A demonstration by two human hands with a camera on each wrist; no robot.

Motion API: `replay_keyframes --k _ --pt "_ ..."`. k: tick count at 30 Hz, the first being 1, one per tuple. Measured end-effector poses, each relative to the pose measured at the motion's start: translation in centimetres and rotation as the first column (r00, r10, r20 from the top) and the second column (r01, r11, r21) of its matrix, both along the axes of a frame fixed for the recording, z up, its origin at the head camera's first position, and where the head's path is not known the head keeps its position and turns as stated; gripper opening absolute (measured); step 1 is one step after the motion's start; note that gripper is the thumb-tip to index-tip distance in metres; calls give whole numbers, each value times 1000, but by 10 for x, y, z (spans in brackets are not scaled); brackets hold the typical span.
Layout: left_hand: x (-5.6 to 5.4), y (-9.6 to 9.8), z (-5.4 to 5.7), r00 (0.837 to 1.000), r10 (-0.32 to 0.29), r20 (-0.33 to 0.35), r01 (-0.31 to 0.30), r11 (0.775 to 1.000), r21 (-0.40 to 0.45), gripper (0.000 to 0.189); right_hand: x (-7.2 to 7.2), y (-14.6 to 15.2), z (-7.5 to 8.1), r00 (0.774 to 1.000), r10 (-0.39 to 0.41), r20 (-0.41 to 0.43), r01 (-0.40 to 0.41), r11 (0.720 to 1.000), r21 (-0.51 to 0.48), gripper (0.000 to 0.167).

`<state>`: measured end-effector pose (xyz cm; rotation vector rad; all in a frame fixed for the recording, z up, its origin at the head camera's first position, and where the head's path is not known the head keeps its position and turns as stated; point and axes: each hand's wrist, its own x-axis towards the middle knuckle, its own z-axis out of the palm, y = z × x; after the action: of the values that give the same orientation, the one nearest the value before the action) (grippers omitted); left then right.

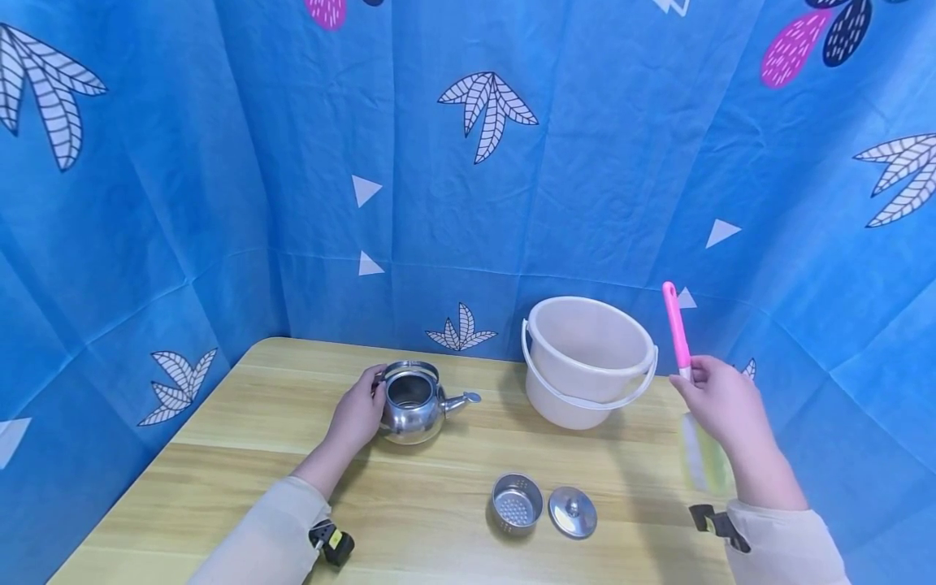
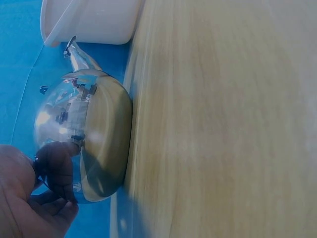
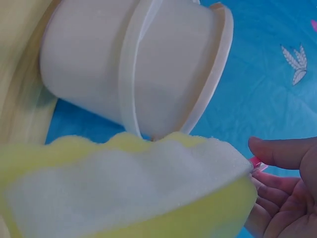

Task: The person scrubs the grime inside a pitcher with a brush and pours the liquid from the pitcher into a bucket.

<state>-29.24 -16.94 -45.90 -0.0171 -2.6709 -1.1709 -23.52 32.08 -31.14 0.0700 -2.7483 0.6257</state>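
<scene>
My left hand (image 1: 360, 409) grips a shiny steel teapot (image 1: 413, 421) at its left side, where the fingers hide most of the handle. The teapot stands lidless on the table, spout to the right. In the left wrist view, curled fingers of the left hand (image 2: 29, 196) show close against the polished body. Raised at the right, my right hand (image 1: 724, 402) pinches a sponge brush by its pink handle (image 1: 677, 329). The handle points up, and the yellow-and-white sponge head (image 3: 124, 183) hangs below the hand, partly behind the wrist in the head view.
A white bucket (image 1: 570, 382) with its bail handle lowered stands at the back right, between the hands. Nearer the front are a perforated steel strainer cup (image 1: 516, 505) and a small steel lid (image 1: 574, 513). Blue patterned curtain (image 1: 453, 203) surrounds the wooden table (image 1: 241, 463).
</scene>
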Motion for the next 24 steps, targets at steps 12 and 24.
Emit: replay_keyframes --k 12,24 --pt "1 1 1 1000 1 -2 -1 1000 4 44 1 -28 6 999 -11 -47 9 998 -55 46" --pt "-1 1 1 1000 3 10 -4 1000 8 44 -1 -45 3 991 31 -133 -44 994 -97 40"
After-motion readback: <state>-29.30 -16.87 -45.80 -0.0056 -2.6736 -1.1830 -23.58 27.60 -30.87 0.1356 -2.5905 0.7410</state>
